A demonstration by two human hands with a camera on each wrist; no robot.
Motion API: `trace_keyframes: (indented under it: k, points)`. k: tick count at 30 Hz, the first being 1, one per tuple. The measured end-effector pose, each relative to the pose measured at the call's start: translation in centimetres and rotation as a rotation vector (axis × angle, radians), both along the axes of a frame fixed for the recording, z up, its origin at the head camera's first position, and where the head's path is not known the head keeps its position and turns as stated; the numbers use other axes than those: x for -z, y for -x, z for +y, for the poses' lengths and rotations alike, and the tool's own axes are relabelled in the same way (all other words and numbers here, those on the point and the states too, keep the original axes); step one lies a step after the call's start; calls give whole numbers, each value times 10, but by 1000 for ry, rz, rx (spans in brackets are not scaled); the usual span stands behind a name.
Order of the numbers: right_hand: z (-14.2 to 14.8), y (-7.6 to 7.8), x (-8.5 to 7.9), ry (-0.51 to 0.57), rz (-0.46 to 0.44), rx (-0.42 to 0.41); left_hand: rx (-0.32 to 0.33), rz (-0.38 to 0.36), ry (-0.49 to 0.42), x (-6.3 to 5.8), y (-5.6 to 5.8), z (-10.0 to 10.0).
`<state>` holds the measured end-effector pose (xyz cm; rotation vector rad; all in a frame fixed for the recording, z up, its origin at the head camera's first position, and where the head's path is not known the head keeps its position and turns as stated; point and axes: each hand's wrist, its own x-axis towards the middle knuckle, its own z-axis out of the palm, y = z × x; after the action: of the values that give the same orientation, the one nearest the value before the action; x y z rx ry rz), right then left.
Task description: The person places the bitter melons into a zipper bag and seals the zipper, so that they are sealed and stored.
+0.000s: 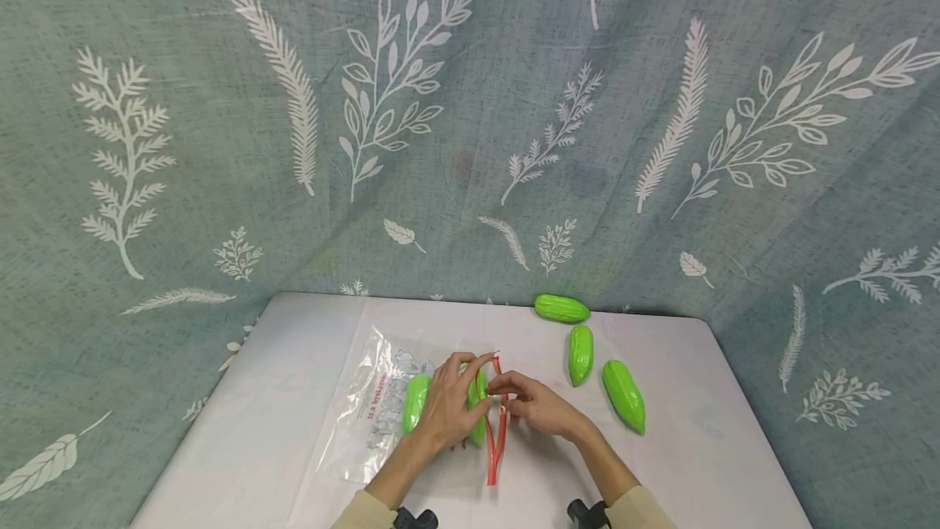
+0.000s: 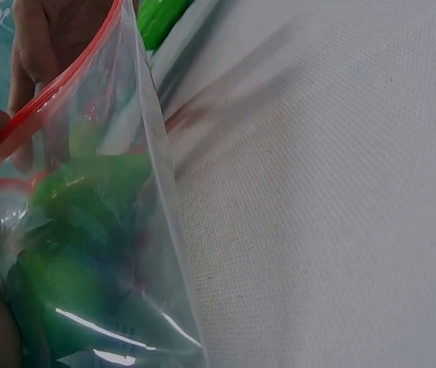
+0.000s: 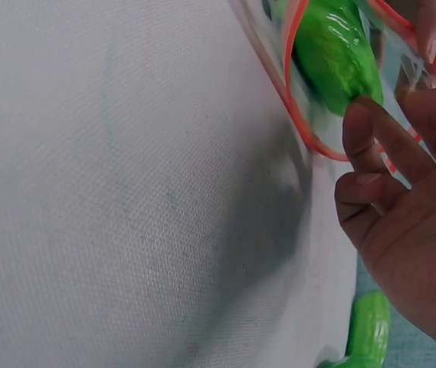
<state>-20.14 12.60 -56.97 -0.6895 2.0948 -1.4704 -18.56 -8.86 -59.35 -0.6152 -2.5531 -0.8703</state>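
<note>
A clear zip bag (image 1: 345, 439) with a red-edged mouth and printed drawings lies under my left hand (image 1: 450, 402). That hand grips the bag near its opening, index finger and thumb at the red edge (image 2: 64, 80). Inside is a glossy green toy cucumber (image 1: 415, 400); another cucumber (image 3: 332, 57) lies just within the mouth. My right hand (image 1: 543, 408) is at the opening, fingers loosely bent. One of its fingertips (image 3: 362, 115) touches the near end of that second cucumber. Part of the bag's contents is hidden by my left hand.
Three more green cucumbers lie on the white-covered table (image 1: 705, 464) to the right: one cucumber (image 1: 561, 308) at the back edge, one (image 1: 581, 355) nearer, one (image 1: 624, 397) further right. A leaf-patterned curtain (image 1: 470, 104) hangs behind the table.
</note>
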Motion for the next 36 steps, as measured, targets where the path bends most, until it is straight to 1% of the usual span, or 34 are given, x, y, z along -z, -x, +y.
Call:
trace_keyframes:
  k: [6, 11, 16, 19, 23, 30, 36]
  points:
    - [0, 0, 1, -2, -5, -6, 26, 16, -19, 1, 1, -1]
    - [0, 0, 1, 0, -5, -3, 34, -7, -20, 1, 1, -1]
    - [-1, 1, 1, -11, 17, -4, 38, -33, -22, 1, 1, -1]
    - [-1, 1, 1, -17, 23, -9, 34, -35, -8, 0, 1, -1]
    - [-2, 2, 2, -12, 14, -17, 32, -32, 8, 0, 1, -2]
    - [-2, 2, 2, 10, -1, -29, 34, -36, 9, 0, 2, -2]
    - [-3, 2, -1, 7, -5, -32, 35, -31, 12, 1, 2, -1]
